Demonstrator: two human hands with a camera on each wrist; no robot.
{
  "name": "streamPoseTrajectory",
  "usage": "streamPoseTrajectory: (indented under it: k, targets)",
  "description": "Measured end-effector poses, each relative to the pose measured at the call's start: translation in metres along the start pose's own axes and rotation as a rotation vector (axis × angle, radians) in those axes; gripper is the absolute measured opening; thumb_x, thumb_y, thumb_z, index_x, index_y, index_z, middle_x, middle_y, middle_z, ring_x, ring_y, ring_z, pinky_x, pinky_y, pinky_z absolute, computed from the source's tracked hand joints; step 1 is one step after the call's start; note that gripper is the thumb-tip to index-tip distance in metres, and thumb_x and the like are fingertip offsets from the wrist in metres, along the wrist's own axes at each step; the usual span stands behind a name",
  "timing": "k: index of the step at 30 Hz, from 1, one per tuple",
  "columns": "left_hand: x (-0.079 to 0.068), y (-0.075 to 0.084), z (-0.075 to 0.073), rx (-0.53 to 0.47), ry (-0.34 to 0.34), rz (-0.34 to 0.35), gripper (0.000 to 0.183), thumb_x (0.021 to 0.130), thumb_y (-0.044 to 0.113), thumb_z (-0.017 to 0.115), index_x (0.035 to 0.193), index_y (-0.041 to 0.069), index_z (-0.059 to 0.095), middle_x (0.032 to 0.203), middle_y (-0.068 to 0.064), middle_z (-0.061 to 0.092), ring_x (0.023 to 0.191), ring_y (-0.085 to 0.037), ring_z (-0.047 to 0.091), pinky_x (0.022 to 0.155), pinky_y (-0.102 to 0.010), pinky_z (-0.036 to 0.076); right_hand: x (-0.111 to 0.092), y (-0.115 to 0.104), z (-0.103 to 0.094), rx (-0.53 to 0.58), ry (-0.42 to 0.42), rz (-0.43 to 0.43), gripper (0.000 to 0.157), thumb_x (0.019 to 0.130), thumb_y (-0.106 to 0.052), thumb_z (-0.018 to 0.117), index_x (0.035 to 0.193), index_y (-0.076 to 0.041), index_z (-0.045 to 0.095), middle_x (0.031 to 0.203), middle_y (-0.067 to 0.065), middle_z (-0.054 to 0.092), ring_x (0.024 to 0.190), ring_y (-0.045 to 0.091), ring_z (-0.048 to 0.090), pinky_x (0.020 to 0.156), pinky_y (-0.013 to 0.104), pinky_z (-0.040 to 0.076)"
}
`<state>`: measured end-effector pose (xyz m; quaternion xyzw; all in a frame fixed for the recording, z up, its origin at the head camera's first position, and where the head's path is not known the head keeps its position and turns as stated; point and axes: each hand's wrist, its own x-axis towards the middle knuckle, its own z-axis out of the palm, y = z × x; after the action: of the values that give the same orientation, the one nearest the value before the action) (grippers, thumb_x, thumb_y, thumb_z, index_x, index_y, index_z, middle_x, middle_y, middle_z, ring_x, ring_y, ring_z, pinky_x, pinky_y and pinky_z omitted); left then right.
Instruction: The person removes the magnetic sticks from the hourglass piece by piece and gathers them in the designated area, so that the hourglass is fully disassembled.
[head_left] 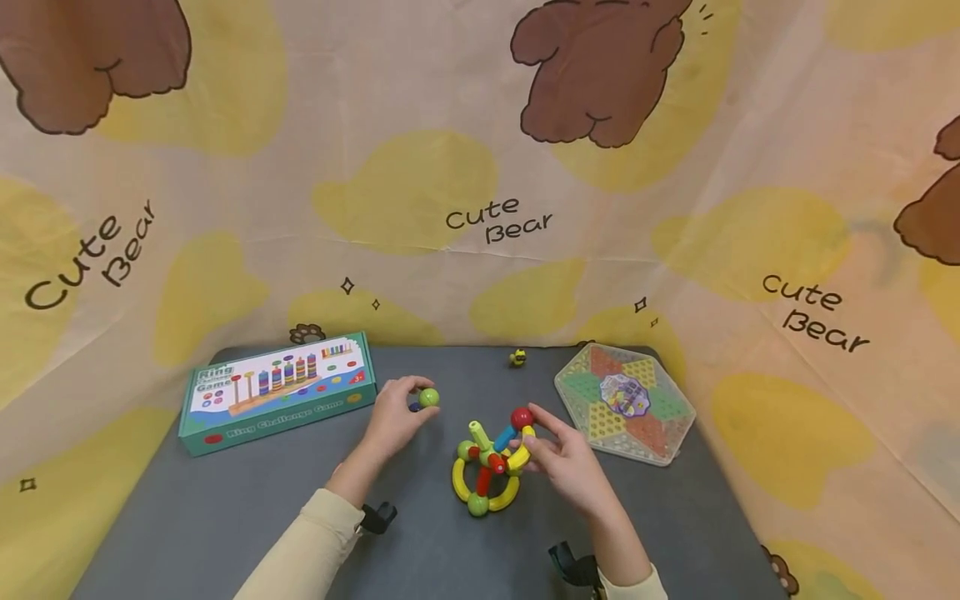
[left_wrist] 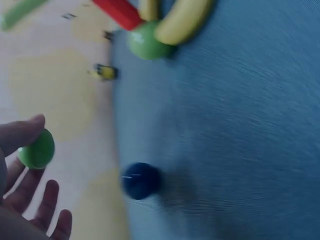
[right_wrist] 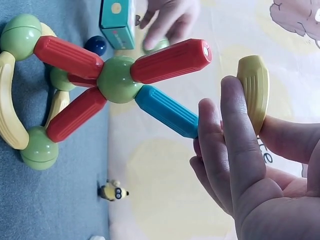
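Observation:
My left hand (head_left: 393, 414) pinches a green ball (left_wrist: 38, 150) between thumb and fingers, above the table. A dark blue ball (left_wrist: 142, 180) lies on the cloth below it. To the right stands a construction of rods and balls: a ring of yellow curved rods (right_wrist: 11, 100) and green balls, with red rods (right_wrist: 75, 112) rising to a central green ball (right_wrist: 119, 80). From that ball a blue rod (right_wrist: 167, 111) slants up to a red ball (head_left: 521, 417). My right hand (head_left: 573, 471) holds a yellow curved rod (right_wrist: 256, 90) by that red ball, which its fingers mostly hide in the right wrist view.
A green Ring Challenge Game box (head_left: 277, 392) lies at the back left. At the back right is a hexagonal board with a coloured star (head_left: 625, 404). A small yellow-and-black figure (head_left: 517, 357) stands by the far edge, before a printed cloth backdrop (head_left: 405, 292).

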<state>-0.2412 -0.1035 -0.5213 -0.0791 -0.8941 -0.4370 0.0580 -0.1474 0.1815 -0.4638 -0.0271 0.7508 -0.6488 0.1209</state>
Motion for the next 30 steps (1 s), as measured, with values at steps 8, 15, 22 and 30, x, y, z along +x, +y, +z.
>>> streamPoseTrajectory:
  k: [8, 15, 22, 30]
  targets:
    - [0.014, -0.028, 0.026, 0.064, -0.044, -0.005, 0.036, 0.083, 0.020, 0.084, 0.117, 0.015, 0.072, 0.124, -0.006, 0.068, 0.126, -0.031, 0.047, 0.109, -0.061, 0.021, 0.000, 0.002, -0.001, -0.001, -0.001, 0.004, 0.057, 0.103, -0.016, 0.059, 0.156, -0.012, 0.037, 0.128, 0.020, 0.066, 0.110, 0.031, 0.070, 0.087, 0.041, 0.059]
    - [0.019, -0.038, 0.034, 0.092, -0.066, -0.046, 0.035, 0.084, 0.023, 0.083, 0.116, 0.015, 0.072, 0.122, -0.007, 0.068, 0.124, -0.032, 0.048, 0.106, -0.059, 0.020, 0.000, 0.004, -0.002, -0.005, -0.017, -0.012, 0.059, 0.103, -0.018, 0.059, 0.156, -0.011, 0.036, 0.127, 0.022, 0.067, 0.110, 0.029, 0.070, 0.084, 0.034, 0.060]
    - [0.020, -0.045, 0.038, 0.095, -0.081, -0.040, 0.035, 0.084, 0.022, 0.083, 0.117, 0.013, 0.072, 0.122, -0.008, 0.069, 0.123, -0.034, 0.050, 0.103, -0.060, 0.023, 0.001, 0.004, -0.002, -0.002, -0.027, -0.024, 0.059, 0.103, -0.017, 0.059, 0.157, -0.011, 0.035, 0.136, 0.022, 0.061, 0.109, 0.027, 0.071, 0.085, 0.036, 0.059]
    - [0.023, -0.051, 0.041, 0.128, -0.076, -0.051, 0.035, 0.083, 0.021, 0.084, 0.115, 0.014, 0.072, 0.122, -0.009, 0.069, 0.119, -0.034, 0.053, 0.102, -0.060, 0.023, 0.001, 0.003, -0.002, 0.014, -0.021, -0.024, 0.059, 0.104, -0.016, 0.058, 0.157, -0.009, 0.034, 0.152, 0.019, 0.045, 0.114, 0.031, 0.069, 0.090, 0.046, 0.057]
